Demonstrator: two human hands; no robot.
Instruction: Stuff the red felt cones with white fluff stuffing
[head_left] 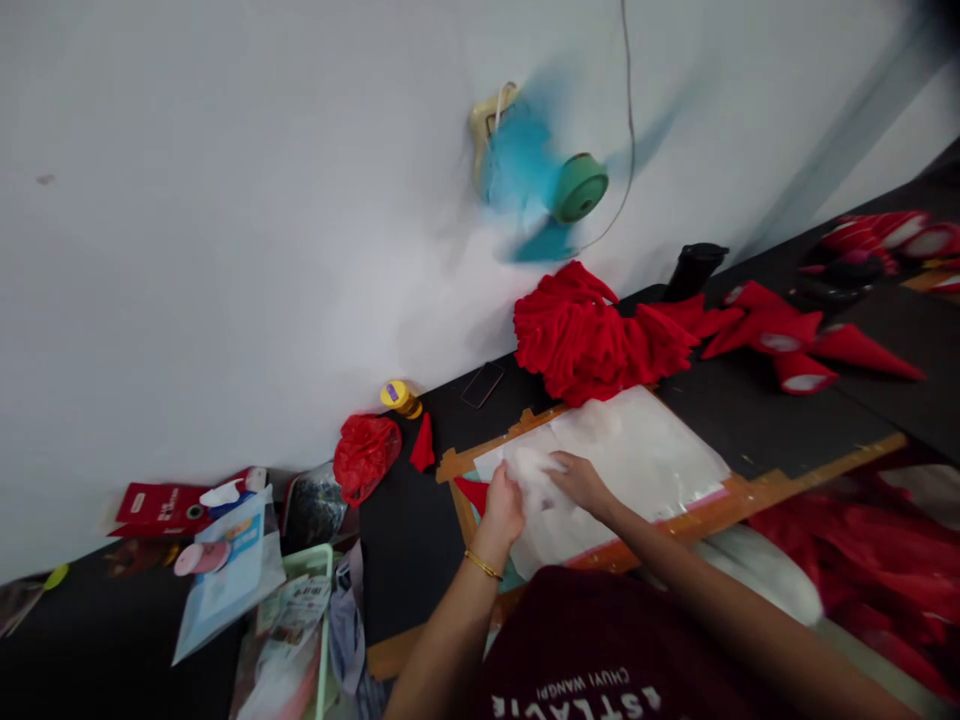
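Note:
White fluffy stuffing (pixel 534 472) lies between my two hands, above a white sheet on the table. My left hand (pixel 506 505), with a gold bangle at the wrist, is closed on the near left edge of the stuffing. Fingers of my right hand (pixel 579 484) pinch the stuffing from the other side. Just left of my left hand a red pointed fabric piece (pixel 470 491) sticks out; whether that hand also grips it I cannot tell. Under both hands spreads the white sheet (pixel 637 450), edged with brown tape (pixel 780 490).
Behind the sheet is a heap of red fabric pieces (pixel 570 335); stuffed red cones (pixel 787 340) lie to its right. A phone (pixel 482 385), yellow-lidded jar (pixel 401 398) and red plastic bag (pixel 366 457) sit along the wall. A blurred blue fan (pixel 525 165) spins above. At left is a green basket (pixel 326 600).

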